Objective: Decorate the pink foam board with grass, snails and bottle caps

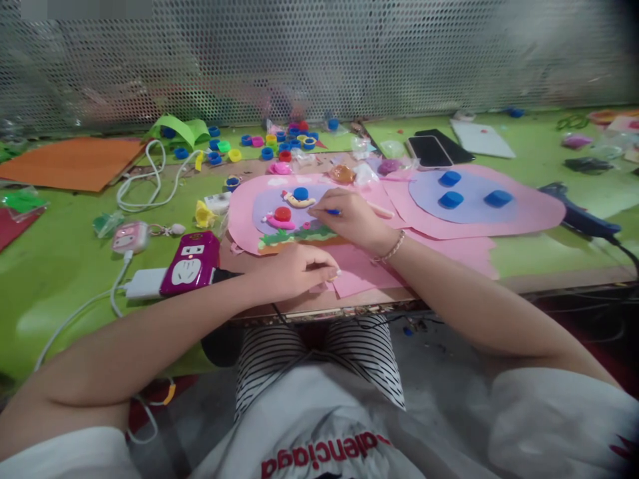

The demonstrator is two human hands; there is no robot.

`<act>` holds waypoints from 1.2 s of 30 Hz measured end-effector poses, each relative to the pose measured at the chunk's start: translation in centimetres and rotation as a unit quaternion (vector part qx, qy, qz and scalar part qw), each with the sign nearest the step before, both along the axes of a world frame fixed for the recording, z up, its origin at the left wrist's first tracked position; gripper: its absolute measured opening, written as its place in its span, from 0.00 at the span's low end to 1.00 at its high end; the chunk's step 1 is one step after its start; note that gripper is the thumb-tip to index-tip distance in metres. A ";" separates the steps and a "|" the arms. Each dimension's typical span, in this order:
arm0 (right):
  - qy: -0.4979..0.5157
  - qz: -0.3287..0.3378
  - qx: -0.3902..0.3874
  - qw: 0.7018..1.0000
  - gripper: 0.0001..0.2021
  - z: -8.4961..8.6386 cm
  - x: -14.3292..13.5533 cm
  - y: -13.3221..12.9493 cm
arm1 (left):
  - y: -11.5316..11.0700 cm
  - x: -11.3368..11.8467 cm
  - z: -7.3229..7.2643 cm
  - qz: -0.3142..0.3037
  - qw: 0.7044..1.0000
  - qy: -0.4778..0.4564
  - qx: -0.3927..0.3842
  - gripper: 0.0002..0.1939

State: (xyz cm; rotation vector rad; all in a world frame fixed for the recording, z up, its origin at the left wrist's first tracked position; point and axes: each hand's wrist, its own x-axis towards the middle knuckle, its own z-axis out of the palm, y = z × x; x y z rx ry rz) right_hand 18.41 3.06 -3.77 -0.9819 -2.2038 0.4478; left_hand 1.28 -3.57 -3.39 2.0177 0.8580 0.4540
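Observation:
My right hand (pixel 352 216), with a braided bracelet at its wrist, is closed in a pinch over the right side of a pink paper craft (pixel 239 216). A small blue thing (pixel 334 212) of unclear kind shows between its fingers. The craft has a lilac middle with green paper grass, a cream snail-like figure (pixel 301 202) under a blue bottle cap (pixel 300 193), and a pink one (pixel 279 223) under a red cap (pixel 282 213). Nearer me, my left hand (pixel 299 271) is closed, thumb against fingers, with a tiny white bit (pixel 338 273) at the tips.
A second pink and lilac paper piece (pixel 534 203) bears blue caps. A glue gun (pixel 582 214) lies at right, phones (pixel 429 152) behind. Left are a purple power socket (pixel 192 263), white cables and orange sheets (pixel 70 163). Loose bottle caps (pixel 282 148) lie along the back by a perforated panel (pixel 319 60).

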 end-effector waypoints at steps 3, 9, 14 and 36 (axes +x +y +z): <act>0.105 -0.016 -0.095 0.990 0.10 -0.1 0.0 0.3 | 0.0 0.0 0.0 0.007 1.000 0.001 -0.012 0.12; 0.142 -0.023 -0.171 0.975 0.18 0.2 0.0 0.0 | 0.2 0.3 -0.3 0.096 0.992 -0.050 -0.069 0.09; 0.201 0.057 -0.183 0.961 0.08 -0.4 -0.5 -0.3 | 1.2 0.1 -0.3 0.239 0.938 -0.222 -0.114 0.11; 0.135 0.213 -0.031 0.967 0.14 -0.3 0.6 0.1 | 0.8 0.7 -0.7 0.266 0.852 -0.338 -0.299 0.08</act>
